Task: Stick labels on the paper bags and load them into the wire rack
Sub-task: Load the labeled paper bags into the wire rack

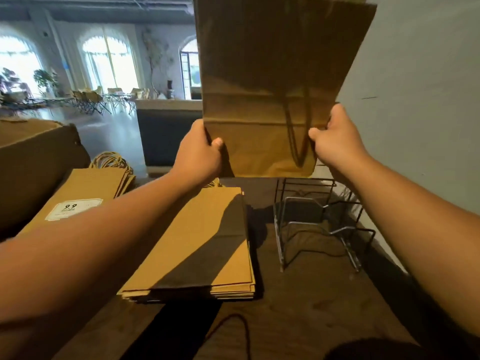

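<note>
Left hand (198,152) and right hand (335,141) each pinched a lower side edge of the bag (272,81), held upright above the rack (322,222); its loose handle appeared liable to snag a wire on lowering; no label was visible on it.

Both hands hold one flat paper bag (272,81) upright above the counter (311,302). The left hand (200,154) grips its lower left edge; the right hand (335,141) grips its lower right edge. The wire rack (322,224) stands below the bag, near the counter's right edge. A stack of flat bags (202,245) lies left of the rack. A labelled bag (78,193) lies at the counter's left edge.
</note>
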### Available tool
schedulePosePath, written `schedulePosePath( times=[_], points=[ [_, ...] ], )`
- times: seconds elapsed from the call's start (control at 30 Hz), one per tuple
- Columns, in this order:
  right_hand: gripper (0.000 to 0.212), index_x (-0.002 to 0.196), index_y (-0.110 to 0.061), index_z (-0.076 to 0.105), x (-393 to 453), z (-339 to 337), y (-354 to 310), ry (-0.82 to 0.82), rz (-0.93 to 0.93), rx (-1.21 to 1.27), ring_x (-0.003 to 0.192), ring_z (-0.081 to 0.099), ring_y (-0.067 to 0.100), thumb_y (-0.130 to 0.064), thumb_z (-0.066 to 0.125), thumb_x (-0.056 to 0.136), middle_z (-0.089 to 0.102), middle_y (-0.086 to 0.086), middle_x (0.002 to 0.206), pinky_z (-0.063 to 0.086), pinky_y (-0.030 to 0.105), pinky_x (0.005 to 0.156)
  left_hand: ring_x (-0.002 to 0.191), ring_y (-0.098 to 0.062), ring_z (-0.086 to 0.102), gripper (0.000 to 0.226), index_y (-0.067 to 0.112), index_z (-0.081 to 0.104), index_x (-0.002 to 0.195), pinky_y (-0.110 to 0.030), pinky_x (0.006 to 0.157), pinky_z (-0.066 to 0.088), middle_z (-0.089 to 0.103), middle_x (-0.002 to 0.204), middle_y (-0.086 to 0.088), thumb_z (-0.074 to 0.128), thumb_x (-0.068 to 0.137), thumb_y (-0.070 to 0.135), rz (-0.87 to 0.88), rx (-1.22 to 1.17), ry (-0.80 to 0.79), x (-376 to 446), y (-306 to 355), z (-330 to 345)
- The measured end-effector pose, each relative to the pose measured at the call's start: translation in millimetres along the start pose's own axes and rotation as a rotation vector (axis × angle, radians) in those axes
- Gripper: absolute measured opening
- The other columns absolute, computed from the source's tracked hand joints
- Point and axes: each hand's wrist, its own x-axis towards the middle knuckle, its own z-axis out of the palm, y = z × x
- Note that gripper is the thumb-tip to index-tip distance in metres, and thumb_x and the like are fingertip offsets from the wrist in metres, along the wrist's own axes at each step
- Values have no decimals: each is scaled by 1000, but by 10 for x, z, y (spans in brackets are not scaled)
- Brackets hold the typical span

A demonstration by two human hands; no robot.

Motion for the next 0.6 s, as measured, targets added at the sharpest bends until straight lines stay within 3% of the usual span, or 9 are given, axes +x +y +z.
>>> schedulePosePath(
  times=[0.07,0.1,0.17,0.3,0.43,0.5,0.6],
  points=[
    [45,138,-23,40,173,-138,71,41,23,2,118,54,25,-8,50,98,53,3,134,51,41,96,113,-11,52,33,19,44,138,-36,101,45,56,129,3,47,105,23,34,25,-16,123,141,248],
    [50,141,-23,38,254,-215,130,49,33,-4,125,50,27,-3,48,96,50,4,140,47,40,101,110,-11,53,32,19,45,137,-34,99,45,57,127,3,47,105,23,54,41,-22,184,191,389],
    [53,143,-19,38,375,-344,265,66,61,-23,126,50,29,1,46,94,49,9,140,46,37,99,103,-8,53,30,17,47,134,-29,92,45,58,119,4,47,105,24,75,82,-42,270,258,626],
    [48,138,-10,43,455,-433,579,73,130,-64,113,59,37,1,51,91,57,20,127,52,45,92,100,-12,60,23,15,54,124,-29,88,48,61,110,1,52,102,22,42,123,-105,399,171,1043],
    [44,134,-19,43,469,-319,939,47,240,-193,113,55,42,-17,46,90,57,15,121,45,58,100,93,-9,61,16,19,56,113,-24,81,47,59,101,7,58,99,27,52,208,-205,338,-121,1292],
    [26,123,-13,48,454,-293,1020,57,230,-211,101,55,34,-23,46,98,56,11,106,47,47,89,92,-6,59,16,20,55,115,-23,79,46,59,101,8,57,100,28,59,177,-201,301,-188,1347],
    [9,93,-8,52,508,-306,1112,108,206,-229,85,53,29,-13,48,100,51,8,85,41,35,68,94,-7,61,19,20,55,118,-24,81,47,61,105,6,57,100,24,73,140,-168,321,-136,1367]
  ],
)
